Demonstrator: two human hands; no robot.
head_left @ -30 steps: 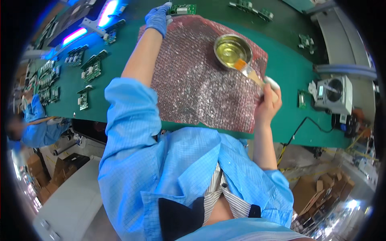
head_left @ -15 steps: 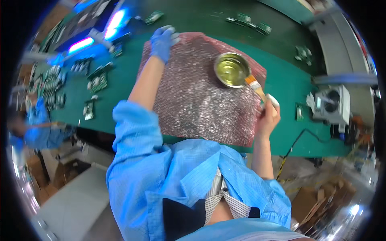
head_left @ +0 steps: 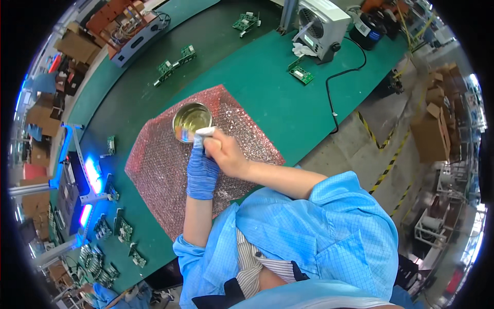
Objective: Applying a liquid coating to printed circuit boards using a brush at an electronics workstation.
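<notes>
A round metal bowl [head_left: 195, 106] of clear yellowish liquid stands on a sheet of pink bubble wrap [head_left: 159, 170]. At its near rim shows the blurred orange-and-white part of a brush [head_left: 183, 135]; most of its handle is hidden by my hands. My right hand [head_left: 226, 152], bare with a white cover on a finger, is closed round the brush handle. My left hand [head_left: 202, 170], in a blue glove with whitish fingertips, is right against it. Its fingers are drawn together and partly covered by the right hand, so what they hold cannot be made out.
Green circuit boards [head_left: 301, 74] lie around the green table [head_left: 257, 67], several at the left. A white fan unit [head_left: 324, 26] stands at the far right, its black cable [head_left: 329, 95] running over the edge. Glowing blue-violet lamps [head_left: 92, 175] are at the left.
The view has turned toward the right. My left hand has left the bubble wrap's far edge and come to my right hand, beside the bowl. The right hand has moved closer to the bowl.
</notes>
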